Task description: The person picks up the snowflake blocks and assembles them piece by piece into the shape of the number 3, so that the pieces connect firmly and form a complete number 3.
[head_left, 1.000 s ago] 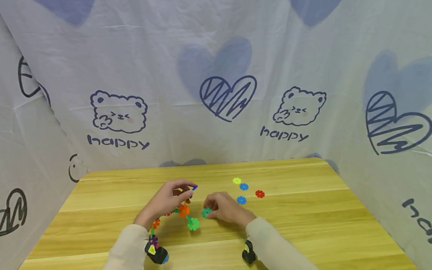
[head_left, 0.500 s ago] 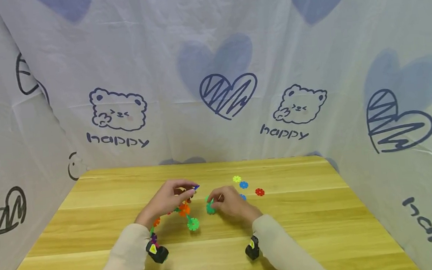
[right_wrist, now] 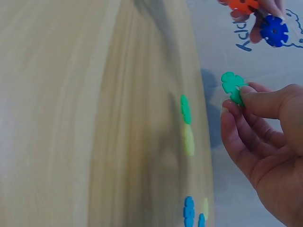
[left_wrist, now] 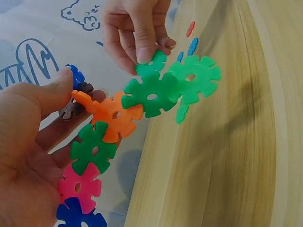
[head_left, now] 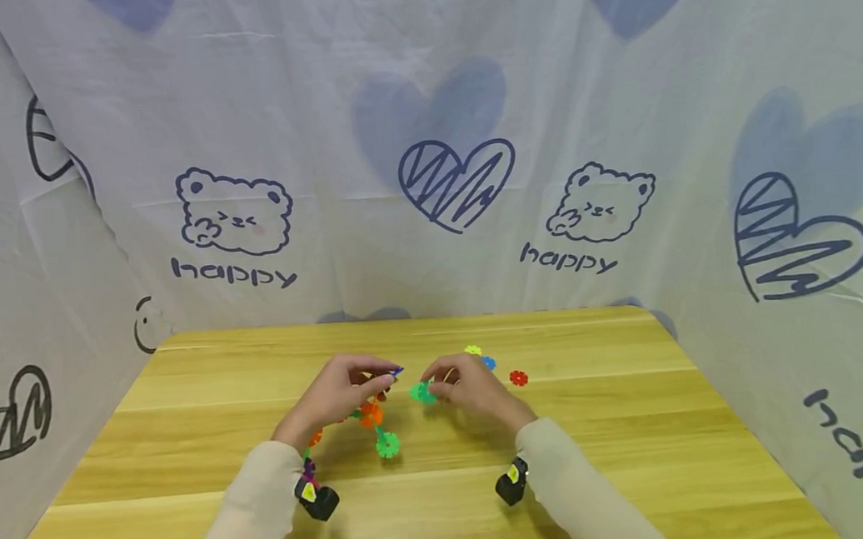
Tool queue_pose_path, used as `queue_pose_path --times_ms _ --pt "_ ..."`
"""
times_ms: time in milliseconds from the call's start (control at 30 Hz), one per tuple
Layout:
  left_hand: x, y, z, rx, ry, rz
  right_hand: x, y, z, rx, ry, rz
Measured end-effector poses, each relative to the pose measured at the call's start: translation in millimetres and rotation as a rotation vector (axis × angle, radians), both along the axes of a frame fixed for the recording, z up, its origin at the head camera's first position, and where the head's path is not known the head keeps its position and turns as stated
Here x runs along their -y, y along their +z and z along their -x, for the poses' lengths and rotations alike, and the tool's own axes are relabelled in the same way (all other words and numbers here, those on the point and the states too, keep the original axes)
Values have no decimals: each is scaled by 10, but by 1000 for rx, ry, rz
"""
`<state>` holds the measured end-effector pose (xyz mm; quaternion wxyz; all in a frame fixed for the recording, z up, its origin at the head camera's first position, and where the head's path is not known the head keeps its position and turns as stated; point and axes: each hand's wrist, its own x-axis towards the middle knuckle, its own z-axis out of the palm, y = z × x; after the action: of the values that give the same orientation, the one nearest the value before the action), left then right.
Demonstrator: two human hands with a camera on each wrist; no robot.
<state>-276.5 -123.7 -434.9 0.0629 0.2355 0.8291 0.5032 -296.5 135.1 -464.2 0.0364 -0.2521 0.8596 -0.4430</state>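
Observation:
My left hand [head_left: 335,393] grips a chain of slotted plastic snowflake discs. In the left wrist view, its thumb presses near a blue disc [left_wrist: 75,74] and a dark brown one. From there an orange disc [left_wrist: 117,116], a dark green disc [left_wrist: 150,96] and a light green disc [left_wrist: 195,78] run outward. A pink disc [left_wrist: 79,187] and a navy disc [left_wrist: 80,216] lie toward the wrist. My right hand [head_left: 473,388] pinches a loose green disc [right_wrist: 232,85] between thumb and fingers, apart from the chain.
On the wooden table [head_left: 640,455] beyond my right hand lie a yellow disc [head_left: 472,350], a blue disc [head_left: 488,363] and a red disc [head_left: 518,378]. The right wrist view also shows a green disc [right_wrist: 185,109] on the wood. A printed cloth [head_left: 335,184] surrounds the table.
My right hand has moved up and slightly right with the green disc, which has turned in the fingers. My left hand stays nearly in place with the chain.

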Motion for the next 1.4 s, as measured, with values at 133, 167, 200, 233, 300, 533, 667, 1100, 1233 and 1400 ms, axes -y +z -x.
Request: queue_pose_path --times_ms 133,167,200,233,300,533,667,1100,1233,1400 --pt "-12 7 1 -5 -9 5 -27 65 -5 -7 -27 6" --pt "-14 4 2 -6 -12 5 -32 82 -12 -4 -36 6" --pt "-14 0 3 -6 -13 7 -37 92 -12 -5 -47 7" --pt "-15 -6 3 -5 -11 8 -43 107 -18 -4 -57 11" --pt "-18 -12 1 2 -5 9 -53 137 -30 -3 -75 20" --pt "-29 -18 -11 7 -4 0 -64 225 -50 -6 -92 78" --pt "-37 -22 -10 0 -5 -3 -56 265 -57 -3 -97 89" --pt "-53 -16 -25 -12 2 3 7 389 -115 1 -72 124" --pt "-52 -14 -28 -12 3 10 32 423 -132 -11 -65 119" --pt "-48 -19 -24 -21 4 12 71 445 -134 -22 -52 117"
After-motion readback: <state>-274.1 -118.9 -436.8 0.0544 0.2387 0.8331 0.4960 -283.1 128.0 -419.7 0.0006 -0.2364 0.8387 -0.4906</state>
